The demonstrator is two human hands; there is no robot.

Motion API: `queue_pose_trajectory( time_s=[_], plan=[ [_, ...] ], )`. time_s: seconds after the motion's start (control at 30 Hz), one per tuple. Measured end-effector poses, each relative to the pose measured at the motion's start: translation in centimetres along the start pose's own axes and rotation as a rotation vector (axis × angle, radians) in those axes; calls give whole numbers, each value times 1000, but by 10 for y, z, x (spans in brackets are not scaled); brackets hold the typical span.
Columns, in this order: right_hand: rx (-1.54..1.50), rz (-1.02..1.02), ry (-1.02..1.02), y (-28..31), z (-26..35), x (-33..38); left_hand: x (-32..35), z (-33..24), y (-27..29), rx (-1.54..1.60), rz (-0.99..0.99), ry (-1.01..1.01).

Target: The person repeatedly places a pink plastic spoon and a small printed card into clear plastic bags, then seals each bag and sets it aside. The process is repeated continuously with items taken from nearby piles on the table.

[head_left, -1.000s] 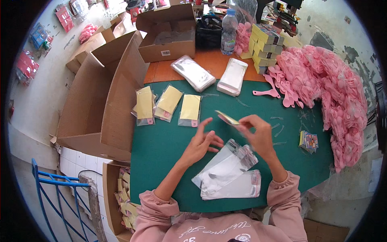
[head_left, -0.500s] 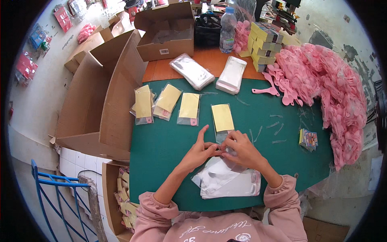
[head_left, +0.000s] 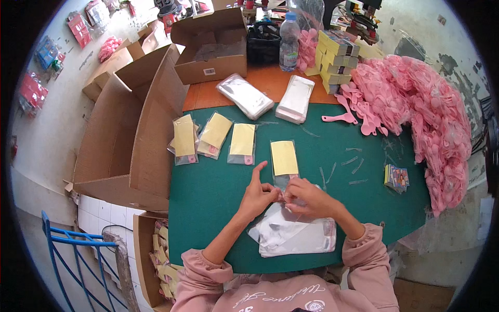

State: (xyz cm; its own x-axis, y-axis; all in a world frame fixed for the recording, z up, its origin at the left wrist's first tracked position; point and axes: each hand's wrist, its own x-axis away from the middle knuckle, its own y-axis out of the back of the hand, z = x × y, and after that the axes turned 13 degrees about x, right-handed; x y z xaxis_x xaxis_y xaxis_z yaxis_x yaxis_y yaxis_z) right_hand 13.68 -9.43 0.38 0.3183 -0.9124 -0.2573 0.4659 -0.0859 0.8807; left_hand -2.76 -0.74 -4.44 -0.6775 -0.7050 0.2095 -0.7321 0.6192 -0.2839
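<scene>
A clear plastic bag with a yellow card (head_left: 284,157) in it lies flat before me, its near end under my fingers. My left hand (head_left: 258,197) pinches at that end, thumb and fingertips together and one finger stretched up. From the other side my right hand (head_left: 311,198) is closed on the same end of the bag; the fingers hide the exact grip. Just below the hands lies a loose pile of clear bags (head_left: 296,236). Left of the bag, several filled bags with yellow cards (head_left: 241,139) and pink pieces rest in a row.
The green table (head_left: 208,203) holds two stacks of clear bags (head_left: 294,99), pink spoons (head_left: 340,117), a big heap of bagged pink spoons (head_left: 442,119), a small card stack (head_left: 396,178), taller card stacks (head_left: 335,67) and a water bottle (head_left: 289,44). Cardboard boxes (head_left: 112,130) stand left.
Both hands stay at the near end of the bag; the right fingers have shifted slightly there. The whole view has moved a little.
</scene>
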Motion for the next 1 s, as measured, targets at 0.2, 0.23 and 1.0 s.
queue_pose_trajectory(
  time_s=[0.2,0.23,1.0],
  plan=[
    [-859,61,-34,65,-70,41,4,-17,-2,216,23,76],
    [-928,9,-61,84,-88,55,2,-17,-4,222,39,75],
    [-260,-304,-399,-4,-28,14,8,-38,-3,-264,128,-114]
  ],
)
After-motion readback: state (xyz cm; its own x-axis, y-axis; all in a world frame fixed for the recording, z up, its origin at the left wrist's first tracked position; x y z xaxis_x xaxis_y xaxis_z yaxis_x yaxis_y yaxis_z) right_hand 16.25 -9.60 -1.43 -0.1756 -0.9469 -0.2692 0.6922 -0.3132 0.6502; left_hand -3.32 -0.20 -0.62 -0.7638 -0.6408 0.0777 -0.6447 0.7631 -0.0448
